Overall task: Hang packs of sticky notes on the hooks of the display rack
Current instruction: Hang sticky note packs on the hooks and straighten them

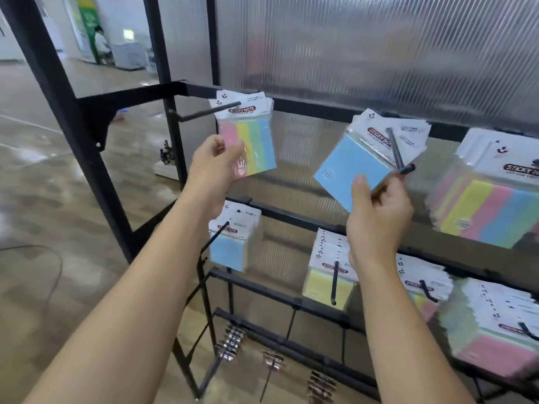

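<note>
A ribbed, translucent plastic wall panel (350,48) fills the background, and a glossy brown floor (43,185) stretches away on the left. In front of the panel stands a black metal display rack (67,91) with horizontal bars and long black hooks. Stacks of sticky notes in clear bags with white header cards hang along its right side and lower rows. There is a large striped stack (481,211) at the far right, a yellow stack (323,287) on the row below, and a pale blue stack (227,252) at the lower left.

Two bare forearms reach up from the bottom edge. The left hand (215,161) curls its thumb and fingers round the lower left corner of a pack of pink, yellow, green and blue striped notes (256,141). This pack hangs by its header card from the top-left hook (204,113). The right hand (376,217) pinches the lower edge of a pale blue square pack (347,167), thumb on its front, and holds it tilted. This pack sits at the front of a fanned stack on the neighbouring hook (395,147), whose rod crosses the header cards. Motion blur makes it hard to say whether the blue pack's hole is over the rod
</note>
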Available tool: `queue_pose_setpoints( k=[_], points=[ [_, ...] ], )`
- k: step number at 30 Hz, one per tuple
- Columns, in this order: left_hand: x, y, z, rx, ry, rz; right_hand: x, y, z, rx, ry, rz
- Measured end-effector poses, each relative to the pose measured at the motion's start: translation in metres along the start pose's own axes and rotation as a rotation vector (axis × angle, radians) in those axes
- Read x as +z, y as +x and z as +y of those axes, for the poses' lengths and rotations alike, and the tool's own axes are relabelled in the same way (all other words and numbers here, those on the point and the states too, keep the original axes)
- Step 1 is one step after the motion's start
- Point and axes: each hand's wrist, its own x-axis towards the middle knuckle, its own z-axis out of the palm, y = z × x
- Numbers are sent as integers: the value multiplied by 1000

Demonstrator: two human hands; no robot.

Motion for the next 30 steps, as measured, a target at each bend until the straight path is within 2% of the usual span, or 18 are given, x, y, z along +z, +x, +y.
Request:
queue_pose_setpoints(
  k=[7,12,24,30],
  points=[
    [-18,-31,21,125,-6,-107,-1,-29,-27,-61,66,24],
    [-43,-51,27,147,-70,-173,4,-53,-50,-116,120,72],
    [-89,-88,39,175,-123,-282,10,-100,-75,-264,23,209],
    [-88,-100,45,247,-110,-320,4,-113,-79,-321,-23,211]
  ],
)
